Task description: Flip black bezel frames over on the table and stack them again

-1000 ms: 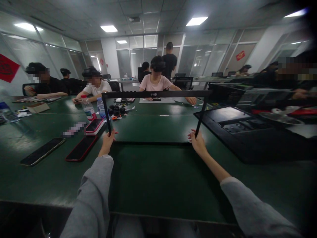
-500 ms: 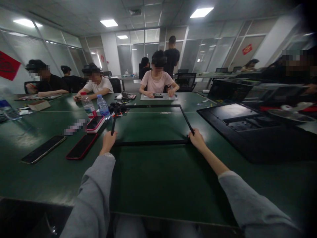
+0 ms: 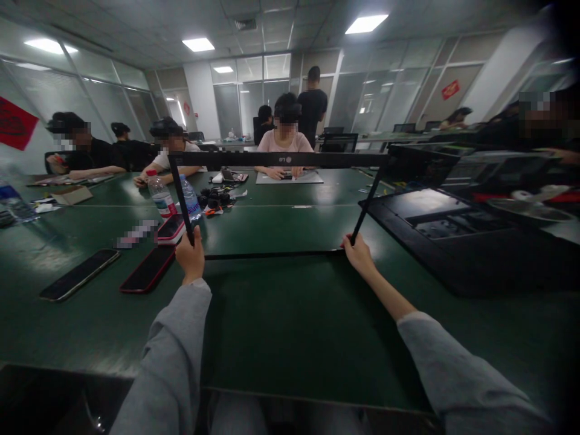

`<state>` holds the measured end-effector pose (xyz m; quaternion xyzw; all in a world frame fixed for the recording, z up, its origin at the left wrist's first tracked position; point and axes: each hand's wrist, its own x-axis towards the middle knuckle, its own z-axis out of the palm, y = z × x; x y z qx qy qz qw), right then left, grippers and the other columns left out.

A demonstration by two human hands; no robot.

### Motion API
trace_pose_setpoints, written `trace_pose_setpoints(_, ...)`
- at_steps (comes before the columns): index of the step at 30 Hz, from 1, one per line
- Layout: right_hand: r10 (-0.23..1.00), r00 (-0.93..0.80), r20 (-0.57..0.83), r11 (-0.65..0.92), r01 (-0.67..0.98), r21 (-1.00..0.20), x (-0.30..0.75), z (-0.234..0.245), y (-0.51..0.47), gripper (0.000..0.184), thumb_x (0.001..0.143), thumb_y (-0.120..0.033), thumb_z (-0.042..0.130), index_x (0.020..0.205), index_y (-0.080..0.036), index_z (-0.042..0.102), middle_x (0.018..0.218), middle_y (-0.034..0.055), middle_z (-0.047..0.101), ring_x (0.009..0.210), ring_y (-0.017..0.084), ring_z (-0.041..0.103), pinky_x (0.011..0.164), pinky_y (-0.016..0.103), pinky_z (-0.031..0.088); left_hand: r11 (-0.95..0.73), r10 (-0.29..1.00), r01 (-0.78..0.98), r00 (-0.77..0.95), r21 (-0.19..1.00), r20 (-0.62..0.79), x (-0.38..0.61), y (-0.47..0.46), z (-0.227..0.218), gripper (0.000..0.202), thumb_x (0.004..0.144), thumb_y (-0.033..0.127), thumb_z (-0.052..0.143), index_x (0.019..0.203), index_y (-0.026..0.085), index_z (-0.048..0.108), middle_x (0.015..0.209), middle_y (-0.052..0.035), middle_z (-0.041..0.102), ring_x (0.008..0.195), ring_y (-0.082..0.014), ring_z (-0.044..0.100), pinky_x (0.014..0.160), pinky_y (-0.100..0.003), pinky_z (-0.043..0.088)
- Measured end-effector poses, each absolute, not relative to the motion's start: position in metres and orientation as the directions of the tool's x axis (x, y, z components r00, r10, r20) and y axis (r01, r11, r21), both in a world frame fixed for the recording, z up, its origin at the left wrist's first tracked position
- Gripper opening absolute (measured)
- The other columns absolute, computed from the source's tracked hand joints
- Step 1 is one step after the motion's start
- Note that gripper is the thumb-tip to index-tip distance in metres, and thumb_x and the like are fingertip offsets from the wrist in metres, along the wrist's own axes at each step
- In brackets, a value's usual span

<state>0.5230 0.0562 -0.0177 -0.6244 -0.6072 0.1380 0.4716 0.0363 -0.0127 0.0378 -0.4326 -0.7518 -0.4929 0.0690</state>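
At the far left a red paper hanging (image 3: pixel 16 124) is fixed to the glass wall. A small brown cardboard box (image 3: pixel 72 194) lies on the dark green table (image 3: pixel 290 326) in front of a seated person in black. Nearer, a black smartphone (image 3: pixel 79 275) lies face up, with a red-cased smartphone (image 3: pixel 147 270) just right of it and a third phone in a pink-red case (image 3: pixel 172 228) farther back. Two clear plastic water bottles (image 3: pixel 161 196) stand just beyond these (one red-labelled, one blue).

The left hand (image 3: pixel 191 257), in a grey sleeve, grips the left side bar of a thin black rectangular plastic monitor frame (image 3: pixel 278 159) close to its near-left corner. Its fingers are curled tight round the bar, and the back of the hand faces the camera. The frame stands tilted up from the middle of the table. Its near edge runs low along the table top, and its raised far edge carries a small white logo at the centre. Whether the near edge touches the table I cannot tell. Through the opening a person in a pink shirt is seen seated at the far side.

The right hand (image 3: pixel 359 254) holds the right side bar by the near-right corner, thumb and fingers closed on it. Farther right a large black monitor rear housing (image 3: pixel 453 241) lies flat on the table, near that bar.
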Motion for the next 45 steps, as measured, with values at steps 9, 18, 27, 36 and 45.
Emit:
trace_pose_setpoints(9,0.878,0.243,0.412,0.175,0.639,-0.750,0.524,-0.019,0.057,0.031,0.091,-0.051,0.044,0.100,-0.022,0.050,0.087,0.0098,0.068,0.083,0.026,0.064,0.081,0.040,0.049,0.127,0.642,0.684,-0.609,0.718,0.467,0.033,-0.008,0.029,0.050,0.096,0.061,0.038,0.090,0.021,0.068,0.068,-0.0057,0.067,0.076,-0.0251,0.069,0.075,-0.032,0.047)
trace_pose_setpoints(18,0.892,0.236,0.386,0.162,0.630,-0.759,0.522,-0.015,0.055,0.030,0.092,-0.051,0.045,0.098,-0.022,0.050,0.087,0.0105,0.068,0.083,0.026,0.064,0.083,0.042,0.050,0.084,0.654,0.662,-0.600,0.745,0.460,0.034,-0.009,0.032,0.049,0.097,0.058,0.037,0.088,0.021,0.066,0.066,-0.0036,0.065,0.069,-0.0222,0.067,0.072,-0.031,0.047)
trace_pose_setpoints(27,0.899,0.238,0.367,0.141,0.636,-0.759,0.523,-0.017,0.056,0.019,0.090,-0.039,0.047,0.098,-0.023,0.049,0.087,0.0087,0.067,0.084,0.026,0.064,0.084,0.041,0.049,0.048,0.684,0.640,-0.581,0.767,0.442,0.033,-0.006,0.028,0.045,0.097,0.059,0.039,0.097,0.022,0.064,0.072,-0.0019,0.067,0.066,-0.0199,0.067,0.072,-0.030,0.048)
trace_pose_setpoints(36,0.906,0.244,0.347,0.115,0.646,-0.754,0.523,-0.018,0.058,0.015,0.089,-0.034,0.048,0.098,-0.022,0.049,0.087,0.0084,0.067,0.085,0.026,0.064,0.085,0.040,0.049,0.024,0.709,0.634,-0.556,0.773,0.434,0.030,0.000,0.022,0.036,0.096,0.052,0.042,0.100,0.021,0.059,0.072,-0.0006,0.067,0.060,-0.0165,0.066,0.067,-0.028,0.049)
trace_pose_setpoints(45,0.897,0.223,0.383,0.159,0.644,-0.748,0.525,-0.021,0.060,0.013,0.088,-0.034,0.048,0.096,-0.023,0.049,0.087,0.0081,0.068,0.084,0.026,0.065,0.083,0.041,0.050,0.014,0.711,0.629,-0.553,0.777,0.434,0.028,0.002,0.020,0.035,0.096,0.053,0.044,0.099,0.022,0.059,0.071,-0.0004,0.067,0.058,-0.0174,0.066,0.065,-0.029,0.049)
